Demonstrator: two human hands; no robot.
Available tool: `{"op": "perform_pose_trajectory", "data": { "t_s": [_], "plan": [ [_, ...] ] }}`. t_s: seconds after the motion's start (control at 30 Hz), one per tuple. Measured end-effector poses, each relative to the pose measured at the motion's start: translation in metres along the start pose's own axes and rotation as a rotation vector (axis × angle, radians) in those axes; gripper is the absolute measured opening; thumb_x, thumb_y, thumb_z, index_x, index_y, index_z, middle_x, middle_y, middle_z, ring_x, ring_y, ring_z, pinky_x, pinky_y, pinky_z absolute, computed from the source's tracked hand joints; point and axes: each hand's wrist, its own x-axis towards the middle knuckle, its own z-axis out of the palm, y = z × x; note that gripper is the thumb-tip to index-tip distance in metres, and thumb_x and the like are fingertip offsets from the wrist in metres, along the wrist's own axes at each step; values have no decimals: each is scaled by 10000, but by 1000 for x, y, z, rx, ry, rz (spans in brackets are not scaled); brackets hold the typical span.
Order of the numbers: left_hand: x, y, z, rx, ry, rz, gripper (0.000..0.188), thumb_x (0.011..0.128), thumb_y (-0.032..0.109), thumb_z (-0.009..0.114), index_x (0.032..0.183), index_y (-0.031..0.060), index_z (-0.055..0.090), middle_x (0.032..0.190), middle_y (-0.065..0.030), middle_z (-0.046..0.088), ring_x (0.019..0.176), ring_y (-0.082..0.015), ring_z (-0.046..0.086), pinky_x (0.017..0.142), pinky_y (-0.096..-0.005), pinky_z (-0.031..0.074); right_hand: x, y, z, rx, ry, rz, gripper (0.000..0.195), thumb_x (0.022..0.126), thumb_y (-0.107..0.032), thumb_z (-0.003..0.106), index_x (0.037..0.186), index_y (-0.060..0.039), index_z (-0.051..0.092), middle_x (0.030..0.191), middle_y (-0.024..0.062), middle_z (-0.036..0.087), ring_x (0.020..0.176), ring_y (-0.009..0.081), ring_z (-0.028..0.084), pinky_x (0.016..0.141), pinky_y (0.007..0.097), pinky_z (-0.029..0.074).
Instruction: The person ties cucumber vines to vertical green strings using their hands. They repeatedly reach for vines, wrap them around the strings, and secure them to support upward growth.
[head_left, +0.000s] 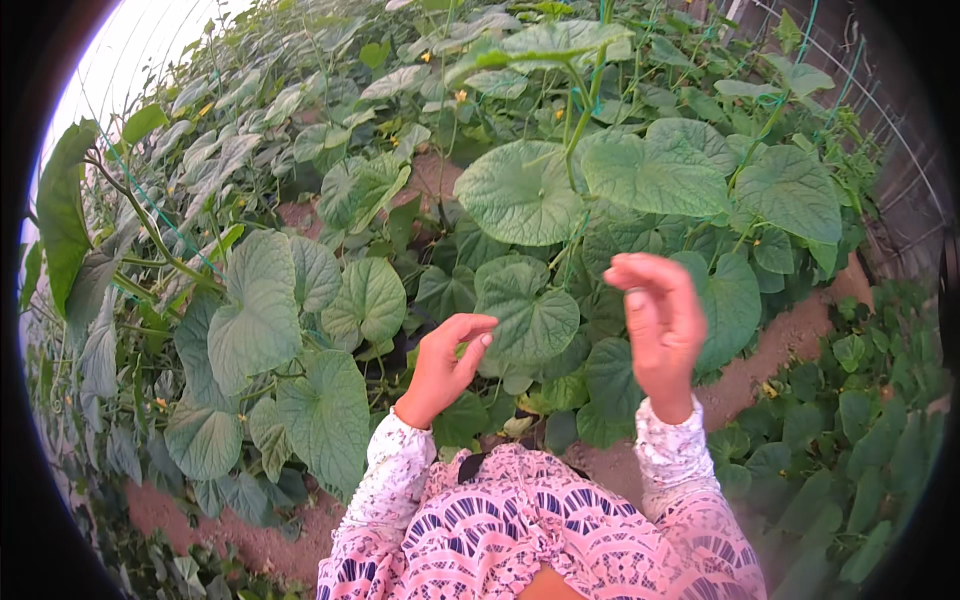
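My left hand (450, 364) is raised over the cucumber leaves, thumb and fingertips a little apart, with nothing seen between them. Just beyond its fingertips is a broad cucumber leaf (529, 311). Higher and to the right, my right hand (664, 326) is held up with bent fingers; it is slightly blurred, and I see nothing in it. A cucumber leaf (724, 307) lies behind that hand. Between and above the hands, a cucumber vine stem (581, 131) rises along green twine (598, 90), bearing large leaves.
Dense cucumber vines with yellow flowers (460, 96) fill the far side. A thick bent stem (161, 244) with leaves reaches in from the left, beside a green string (142, 191). Bare soil (780, 349) runs between plant rows at the right. Curved wires line the wall at upper right.
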Motion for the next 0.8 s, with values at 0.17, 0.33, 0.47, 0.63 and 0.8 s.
{"op": "perform_pose_trajectory", "data": {
  "t_s": [0.17, 0.33, 0.47, 0.63, 0.8],
  "plan": [
    [38, 72, -38, -295, 83, 295, 116, 847, 0, 560, 953, -11, 608, 899, -74, 609, 826, -123, 593, 716, -243, 489, 92, -65, -6, -367, -32, -260, 159, 890, -65, 493, 1006, 5, 576, 1014, 95, 589, 910, 153, 578, 790, 258, 454],
    [112, 104, -20, -282, 280, 232, 318, 815, 110, 652, 1085, -2, 530, 957, -89, 614, 908, -153, 584, 772, -268, 474, 154, -27, -10, -618, -448, 0, 230, 879, -99, 480, 1058, 5, 579, 961, 94, 619, 886, 148, 590, 779, 279, 456],
    [162, 96, -16, 50, 421, 295, 357, 785, 156, 690, 1072, 5, 539, 901, -90, 639, 838, -139, 615, 713, -268, 491, 168, -30, 32, -491, -590, 182, 283, 885, -69, 447, 1137, 23, 540, 986, 120, 624, 862, 161, 605, 772, 298, 475],
    [170, 99, 4, -266, 328, 264, 316, 817, 162, 644, 1095, 26, 580, 794, -74, 644, 689, -140, 605, 639, -280, 487, 165, -39, 28, -565, -631, 179, 291, 887, -25, 432, 1161, 27, 516, 1009, 110, 614, 825, 174, 631, 736, 297, 493],
    [164, 99, -15, -579, -28, 90, 312, 888, 204, 571, 1162, 56, 577, 1009, -8, 622, 923, -99, 572, 740, -267, 490, 183, -23, 14, -360, -735, 268, 338, 884, -106, 483, 1203, 4, 483, 1098, 75, 566, 831, 118, 598, 668, 252, 488]
  ]
}}
